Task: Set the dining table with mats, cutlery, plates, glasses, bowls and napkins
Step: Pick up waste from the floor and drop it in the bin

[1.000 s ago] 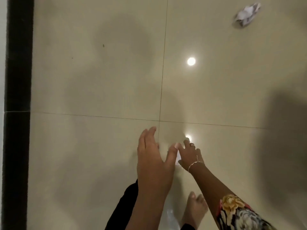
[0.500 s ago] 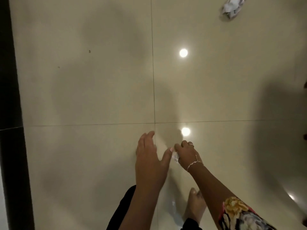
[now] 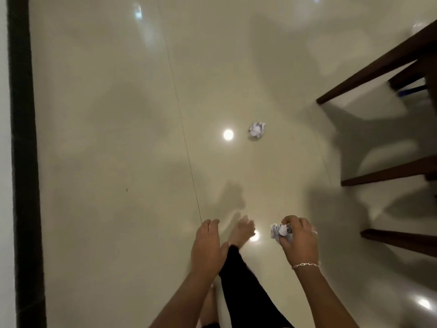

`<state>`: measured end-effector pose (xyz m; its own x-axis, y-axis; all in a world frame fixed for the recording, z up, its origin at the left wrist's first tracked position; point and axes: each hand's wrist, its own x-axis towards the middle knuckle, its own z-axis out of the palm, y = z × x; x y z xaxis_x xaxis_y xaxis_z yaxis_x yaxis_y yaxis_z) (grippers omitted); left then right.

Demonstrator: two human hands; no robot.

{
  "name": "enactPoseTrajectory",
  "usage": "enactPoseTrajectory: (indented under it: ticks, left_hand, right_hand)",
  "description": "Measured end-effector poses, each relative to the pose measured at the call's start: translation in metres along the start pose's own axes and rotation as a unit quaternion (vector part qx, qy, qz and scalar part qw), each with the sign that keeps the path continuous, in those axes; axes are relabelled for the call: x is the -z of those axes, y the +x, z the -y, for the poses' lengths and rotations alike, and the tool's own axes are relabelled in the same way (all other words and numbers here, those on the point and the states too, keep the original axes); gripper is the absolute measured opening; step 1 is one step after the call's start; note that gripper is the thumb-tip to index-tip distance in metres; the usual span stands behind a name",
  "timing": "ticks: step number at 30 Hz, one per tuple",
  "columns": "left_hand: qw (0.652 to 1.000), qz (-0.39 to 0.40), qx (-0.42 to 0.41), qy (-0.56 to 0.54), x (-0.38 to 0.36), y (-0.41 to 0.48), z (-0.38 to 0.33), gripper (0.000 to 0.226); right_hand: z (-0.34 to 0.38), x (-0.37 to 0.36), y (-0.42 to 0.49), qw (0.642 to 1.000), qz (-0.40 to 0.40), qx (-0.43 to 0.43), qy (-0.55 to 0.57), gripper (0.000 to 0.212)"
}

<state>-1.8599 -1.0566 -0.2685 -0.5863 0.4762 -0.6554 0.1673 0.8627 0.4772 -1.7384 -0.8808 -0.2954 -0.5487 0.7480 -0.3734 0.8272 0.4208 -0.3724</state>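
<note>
I look straight down at a glossy cream tiled floor. My right hand [image 3: 299, 240], with a silver bracelet on its wrist, grips a crumpled white napkin [image 3: 280, 230] with dark print, held above the floor at lower right. My left hand [image 3: 208, 247] hangs beside it with relaxed fingers and holds nothing. A second crumpled white napkin [image 3: 257, 130] lies on the floor ahead, near a bright light reflection. My bare foot [image 3: 241, 230] and black trouser leg show between the hands.
Dark wooden furniture legs [image 3: 378, 67] and rails [image 3: 390, 174] stand at the right edge. A black skirting strip [image 3: 22, 162] runs down the left side against a white wall. Tile joints cross the floor.
I have risen from near the floor; my right hand lifted a crumpled napkin and moved right, apart from the left hand. The view shifted, so the other napkin and furniture legs are now nearer centre.
</note>
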Motion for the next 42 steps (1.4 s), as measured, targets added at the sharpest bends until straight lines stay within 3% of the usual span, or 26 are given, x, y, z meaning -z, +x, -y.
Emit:
enactPoseTrajectory:
  ticks: [4,8,15,21,24,27,31,38,42]
  left_hand:
    - [0.995,-0.016,-0.073,0.072,0.031,0.085,-0.025,0.059]
    - [0.990,-0.026,-0.091,0.106,0.040,0.188,-0.054,0.060]
    - [0.969,0.007,-0.160,0.190,0.008,0.362,-0.129,0.064]
    - [0.936,0.016,-0.222,0.273,-0.024,0.468,-0.161,0.058]
    - [0.917,0.070,-0.205,0.334,-0.043,0.500,-0.153,0.065]
    - [0.922,0.111,-0.166,0.332,-0.051,0.503,-0.143,0.049]
    - [0.953,0.079,-0.139,0.259,-0.036,0.465,-0.133,0.031]
    - [0.980,0.026,-0.103,0.168,0.035,0.315,-0.135,0.031]
    - [0.983,0.016,-0.122,0.136,0.061,0.192,-0.157,0.039]
  right_hand:
    - [0.015,0.005,0.062,0.998,-0.045,-0.021,0.027,0.020]
    - [0.016,0.001,0.138,0.992,-0.098,-0.053,0.058,0.022]
    - [0.023,0.002,0.250,0.957,-0.177,-0.155,0.171,0.025]
    - [0.016,0.026,0.319,0.945,-0.212,-0.154,0.196,0.026]
    - [0.005,0.027,0.337,0.931,-0.236,-0.187,0.205,0.027]
    - [0.001,0.022,0.340,0.924,-0.245,-0.202,0.214,0.030]
    - [-0.001,0.023,0.319,0.925,-0.252,-0.196,0.206,0.028]
    - [0.007,0.055,0.208,0.947,-0.255,-0.125,0.147,0.034]
    - [0.012,0.099,0.110,0.942,-0.287,-0.088,0.153,0.044]
